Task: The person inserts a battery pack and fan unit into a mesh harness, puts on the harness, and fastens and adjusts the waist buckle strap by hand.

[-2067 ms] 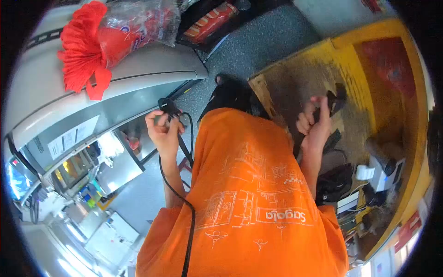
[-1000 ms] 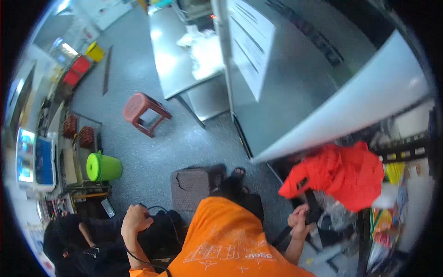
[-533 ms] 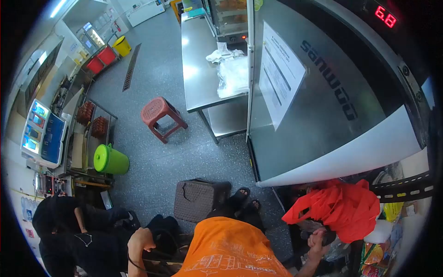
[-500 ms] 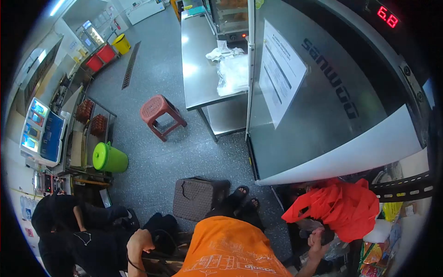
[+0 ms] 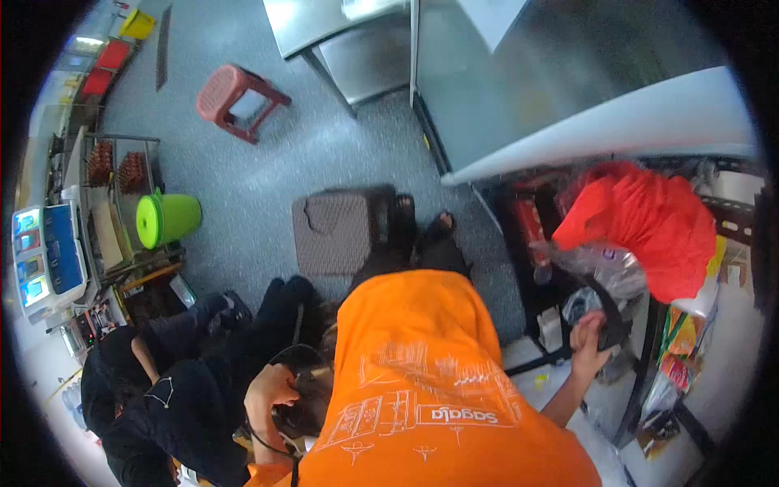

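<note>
My right hand [image 5: 588,337] is raised at the right, its fingers closed around a black curved, strap-like thing [image 5: 614,316]. Just beyond that hang a crumpled clear plastic bag [image 5: 613,272] and a large red cloth-like bag [image 5: 649,227]. My left hand [image 5: 272,390] is on the other side of my orange shirt [image 5: 422,349], fingers curled in. Beside it are a thin black cable and a dark object; whether the fingers hold anything is hidden.
A brown woven stool [image 5: 333,233] stands by my feet. A red plastic stool [image 5: 235,97], a lidded green bin [image 5: 170,219] and a steel table [image 5: 365,65] are farther off. A person in black [image 5: 195,398] sits at my left. A tall steel cabinet [image 5: 535,89] stands ahead right.
The view has tipped downward, so the floor things sit higher. My right hand has come clear of the red bag's edge, and the black strap-like thing shows more. My left hand remains curled.
</note>
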### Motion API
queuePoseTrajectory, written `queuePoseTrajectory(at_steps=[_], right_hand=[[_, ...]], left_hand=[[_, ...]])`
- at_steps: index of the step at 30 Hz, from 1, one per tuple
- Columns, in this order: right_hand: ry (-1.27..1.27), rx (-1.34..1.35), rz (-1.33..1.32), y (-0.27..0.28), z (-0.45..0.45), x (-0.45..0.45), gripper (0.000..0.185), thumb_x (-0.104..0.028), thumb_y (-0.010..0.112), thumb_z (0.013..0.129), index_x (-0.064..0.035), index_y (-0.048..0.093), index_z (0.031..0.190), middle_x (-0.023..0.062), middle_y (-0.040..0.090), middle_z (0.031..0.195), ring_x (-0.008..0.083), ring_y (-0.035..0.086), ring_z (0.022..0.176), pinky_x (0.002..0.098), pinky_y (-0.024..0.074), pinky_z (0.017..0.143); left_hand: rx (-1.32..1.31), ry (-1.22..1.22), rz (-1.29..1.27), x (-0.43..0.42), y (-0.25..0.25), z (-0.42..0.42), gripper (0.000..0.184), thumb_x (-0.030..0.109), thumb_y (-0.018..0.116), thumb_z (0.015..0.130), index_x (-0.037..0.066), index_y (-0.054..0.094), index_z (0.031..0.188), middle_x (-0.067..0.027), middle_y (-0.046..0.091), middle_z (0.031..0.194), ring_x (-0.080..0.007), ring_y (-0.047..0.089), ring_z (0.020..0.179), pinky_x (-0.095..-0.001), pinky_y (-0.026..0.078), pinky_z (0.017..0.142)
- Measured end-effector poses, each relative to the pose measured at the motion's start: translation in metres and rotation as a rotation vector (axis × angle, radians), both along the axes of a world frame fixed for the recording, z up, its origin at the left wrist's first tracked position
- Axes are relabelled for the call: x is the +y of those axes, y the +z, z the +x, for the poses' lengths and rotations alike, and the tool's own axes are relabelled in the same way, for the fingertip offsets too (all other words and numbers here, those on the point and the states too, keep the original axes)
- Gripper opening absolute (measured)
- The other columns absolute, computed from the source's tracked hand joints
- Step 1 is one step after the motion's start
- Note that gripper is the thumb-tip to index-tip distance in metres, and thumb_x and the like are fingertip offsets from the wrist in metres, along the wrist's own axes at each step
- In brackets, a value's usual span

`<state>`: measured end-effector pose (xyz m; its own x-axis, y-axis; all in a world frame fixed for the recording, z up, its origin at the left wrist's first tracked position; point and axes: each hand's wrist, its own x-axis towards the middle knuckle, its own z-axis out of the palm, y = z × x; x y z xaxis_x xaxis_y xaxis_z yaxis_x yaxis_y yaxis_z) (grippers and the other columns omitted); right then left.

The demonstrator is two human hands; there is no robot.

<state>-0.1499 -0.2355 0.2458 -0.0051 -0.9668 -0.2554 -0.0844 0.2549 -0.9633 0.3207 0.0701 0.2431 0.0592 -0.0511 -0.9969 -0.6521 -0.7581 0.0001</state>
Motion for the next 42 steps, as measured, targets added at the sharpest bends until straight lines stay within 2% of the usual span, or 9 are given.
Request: queuePoseTrajectory(at_steps=[18,20,22,26,27,28,31,37,42], right_hand=[[0.646,-0.388,0.501,-0.063,0.147,0.02,0.026,-0.033,0.06,0.102,-0.0072,0.059,0.101,-0.0087,0.04,0.063,0.0016,0.03,0.046,0.0219,0.0216,0.044],[0.896,-0.027,0.436,-0.082,0.187,0.029,0.022,-0.023,0.064,0.099,-0.0049,0.061,0.11,-0.0014,0.057,0.075,0.0067,0.049,0.056,0.0238,0.0385,0.052],[1.226,0.184,-0.212,-0.106,0.226,0.042,0.032,-0.016,0.067,0.094,-0.0039,0.057,0.122,0.0085,0.068,0.095,0.0155,0.065,0.081,0.0286,0.0502,0.073],[1.416,0.202,0.009,-0.105,0.258,0.071,0.052,-0.012,0.066,0.091,-0.0053,0.045,0.138,0.0193,0.066,0.112,0.0301,0.066,0.106,0.0375,0.0494,0.094],[1.455,0.221,-0.078,-0.105,0.262,0.076,0.056,-0.011,0.065,0.091,-0.0064,0.042,0.142,0.0207,0.065,0.116,0.0326,0.065,0.109,0.0387,0.0488,0.096],[1.493,0.237,-0.163,-0.106,0.265,0.082,0.06,-0.01,0.064,0.091,-0.0074,0.039,0.145,0.0221,0.064,0.12,0.0351,0.064,0.112,0.0399,0.0483,0.097],[1.549,0.238,-0.278,-0.114,0.267,0.081,0.054,-0.006,0.061,0.088,-0.0076,0.048,0.141,0.0215,0.061,0.124,0.0385,0.06,0.115,0.0417,0.0451,0.102],[1.418,0.383,-0.31,-0.136,0.254,0.054,0.035,-0.005,0.06,0.085,-0.0044,0.066,0.12,0.0168,0.065,0.108,0.032,0.063,0.107,0.0367,0.0468,0.097],[1.329,0.438,-0.269,-0.137,0.251,0.041,0.032,-0.005,0.062,0.086,-0.0024,0.066,0.118,0.0129,0.067,0.111,0.0243,0.064,0.107,0.0324,0.0461,0.097]], left_hand=[[-0.325,0.17,-0.756,-0.018,-0.06,-0.041,0.027,0.021,0.075,0.068,0.001,0.069,0.086,-0.0206,0.067,0.073,-0.0393,0.069,0.076,-0.0456,0.055,0.069],[-0.286,0.142,-0.927,-0.02,-0.078,-0.04,0.029,0.02,0.076,0.063,0.001,0.064,0.082,-0.0137,0.06,0.062,-0.0326,0.064,0.059,-0.0406,0.049,0.057],[-0.25,0.161,-0.979,-0.023,-0.077,-0.042,0.03,0.019,0.077,0.063,0.001,0.061,0.08,-0.0128,0.059,0.064,-0.0302,0.063,0.058,-0.0392,0.048,0.056],[-0.146,0.327,-1.026,-0.017,-0.062,-0.041,0.031,0.02,0.078,0.064,0.0,0.06,0.079,-0.0182,0.064,0.071,-0.0373,0.066,0.068,-0.0421,0.05,0.062],[-0.053,0.451,-1.061,-0.01,-0.062,-0.046,0.028,0.009,0.077,0.067,0.0,0.053,0.078,-0.008,0.053,0.064,-0.0161,0.054,0.057,-0.0317,0.044,0.055],[-0.041,0.511,-1.038,-0.003,-0.063,-0.052,0.028,0.009,0.077,0.068,0.0,0.053,0.08,-0.0078,0.054,0.065,-0.0155,0.054,0.058,-0.0315,0.044,0.054],[0.009,0.679,-0.98,0.03,-0.069,-0.071,0.027,0.007,0.074,0.069,0.0,0.057,0.089,-0.0074,0.055,0.066,-0.0133,0.054,0.059,-0.0313,0.044,0.055],[-0.394,0.418,-0.725,0.112,-0.09,-0.11,0.037,0.003,0.072,0.073,0.002,0.066,0.11,-0.0188,0.067,0.085,-0.0379,0.067,0.081,-0.0371,0.053,0.075],[-0.496,0.827,-1.166,0.135,-0.114,-0.124,0.039,-0.004,0.065,0.081,0.004,0.063,0.119,-0.0166,0.069,0.115,-0.0357,0.069,0.1,-0.0388,0.054,0.083]])
